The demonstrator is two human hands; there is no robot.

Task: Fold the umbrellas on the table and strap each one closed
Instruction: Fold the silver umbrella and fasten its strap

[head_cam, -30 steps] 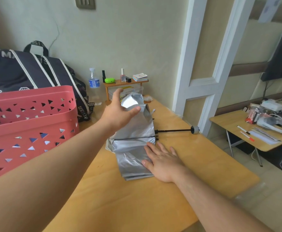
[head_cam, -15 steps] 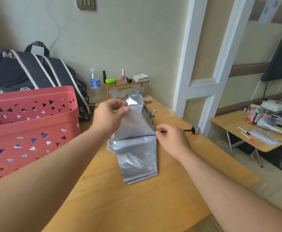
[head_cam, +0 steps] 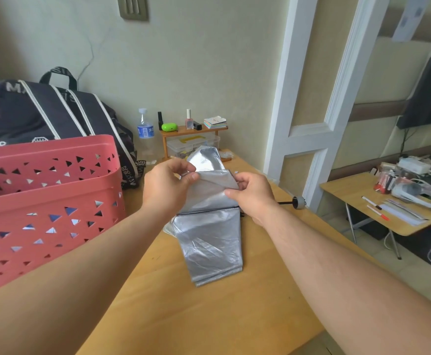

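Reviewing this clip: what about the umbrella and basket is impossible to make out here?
Head view only:
- Closing strap: not visible on the silver umbrella; the left hand and right hand cover the pinched fabric.
- Shaft: mostly behind the right wrist.
- Red basket: contents hidden by its wall; left side cut off by the frame.

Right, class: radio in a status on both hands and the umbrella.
Left hand and right hand pinch silver umbrella fabric. Half folded on table, unstrapped. Red basket beside, not obstructing.
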